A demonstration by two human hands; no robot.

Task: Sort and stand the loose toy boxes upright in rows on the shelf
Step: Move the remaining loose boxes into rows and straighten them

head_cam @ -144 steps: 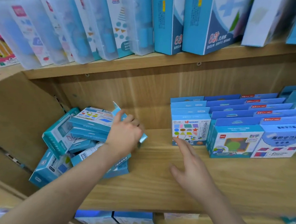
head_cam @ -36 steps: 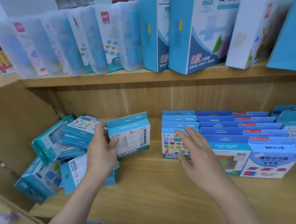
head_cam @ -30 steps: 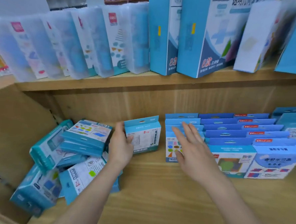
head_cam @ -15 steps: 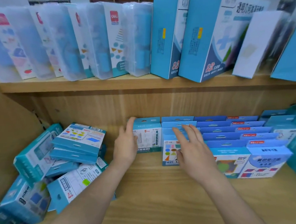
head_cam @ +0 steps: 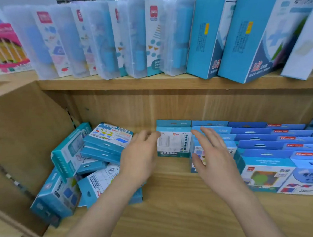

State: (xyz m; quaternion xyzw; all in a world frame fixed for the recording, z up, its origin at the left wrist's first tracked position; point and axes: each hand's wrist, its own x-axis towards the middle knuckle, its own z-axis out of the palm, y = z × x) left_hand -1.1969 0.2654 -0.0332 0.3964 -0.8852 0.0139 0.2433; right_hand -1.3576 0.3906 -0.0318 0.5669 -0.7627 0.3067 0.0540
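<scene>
wooden shelf holds upright box rows and a tumbled box pile.

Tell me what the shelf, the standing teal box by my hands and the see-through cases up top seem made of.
Shelf: likely wood or wood-grain laminate, matte; grain lines show. Teal box: printed cardboard, smooth, with a folded hang tab. Cases: frosted translucent plastic; blue contents show through.

loose boxes piled left on shelf, upright rows right
</scene>
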